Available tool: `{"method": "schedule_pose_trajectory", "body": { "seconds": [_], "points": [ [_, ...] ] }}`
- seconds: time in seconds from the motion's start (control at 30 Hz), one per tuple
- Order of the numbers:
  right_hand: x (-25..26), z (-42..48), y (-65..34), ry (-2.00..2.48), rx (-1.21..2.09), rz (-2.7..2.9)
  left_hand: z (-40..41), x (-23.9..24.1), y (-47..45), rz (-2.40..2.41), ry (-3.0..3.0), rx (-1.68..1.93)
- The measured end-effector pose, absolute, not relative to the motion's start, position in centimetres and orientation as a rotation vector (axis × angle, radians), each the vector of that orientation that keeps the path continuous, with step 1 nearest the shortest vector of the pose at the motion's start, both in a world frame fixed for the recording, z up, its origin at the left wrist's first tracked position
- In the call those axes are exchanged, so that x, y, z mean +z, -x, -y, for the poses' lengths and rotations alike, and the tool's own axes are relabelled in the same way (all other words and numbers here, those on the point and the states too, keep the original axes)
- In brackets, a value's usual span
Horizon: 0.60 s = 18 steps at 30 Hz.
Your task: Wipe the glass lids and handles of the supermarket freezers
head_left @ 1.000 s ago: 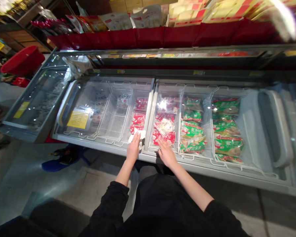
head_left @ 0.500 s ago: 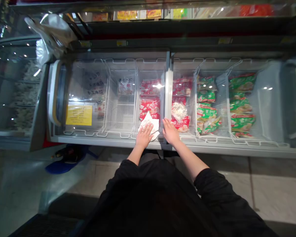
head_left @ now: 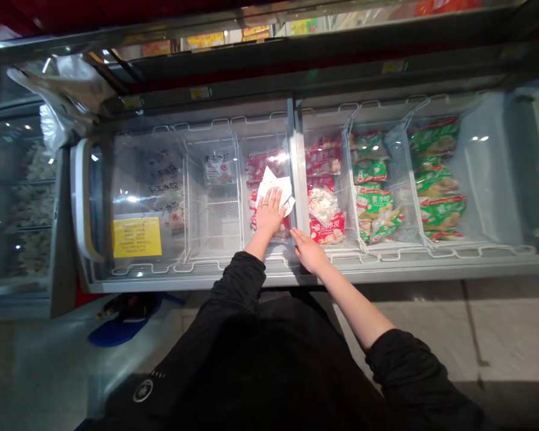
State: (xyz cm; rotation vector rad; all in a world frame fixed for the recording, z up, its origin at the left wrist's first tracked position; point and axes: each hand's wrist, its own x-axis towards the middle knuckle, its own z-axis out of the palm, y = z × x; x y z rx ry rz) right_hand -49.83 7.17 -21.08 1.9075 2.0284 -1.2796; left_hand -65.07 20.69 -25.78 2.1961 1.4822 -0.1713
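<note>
Under my left hand (head_left: 270, 209) lies a folded white cloth (head_left: 276, 181). The hand rests flat on it, fingers stretched out, pressing it on the clear lid of a chest freezer (head_left: 233, 281). Red dumpling bags (head_left: 266, 164) show through the lid around the cloth. My right hand (head_left: 309, 250) is open, its straight fingers at the lower end of the upright grey lid frame (head_left: 300, 179). Right of that frame, red dumpling bags (head_left: 327, 230) lie beneath the other lid.
Green dumpling bags (head_left: 442, 212) fill wire baskets to the right. A yellow notice (head_left: 137, 237) is on the left lid near a white handle (head_left: 84, 203). Clear plastic bags (head_left: 67, 90) hang at the back left. A blue object (head_left: 121, 332) is on the floor.
My left hand has slid the cloth away from me, up the lid. My right hand has shifted slightly toward me along the frame. The view has tilted and turned a little.
</note>
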Motion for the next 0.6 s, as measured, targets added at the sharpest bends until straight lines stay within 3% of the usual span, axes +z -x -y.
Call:
{"method": "schedule_pose_trajectory", "body": {
  "seconds": [0.17,0.3,0.6],
  "points": [
    [-20.9,-6.6,50.0,-1.899,-1.298,-2.040,-28.4,-27.0,63.1,-1.356,-2.287,-0.194],
    [-20.1,-6.7,50.0,-1.885,-1.272,-2.060,-29.7,-26.9,62.6,-1.407,-2.272,-0.252],
    [-21.2,-13.5,49.6,-2.075,-1.116,-2.145,-14.3,-24.4,70.1,-1.414,-2.259,-0.193]
  ]
}}
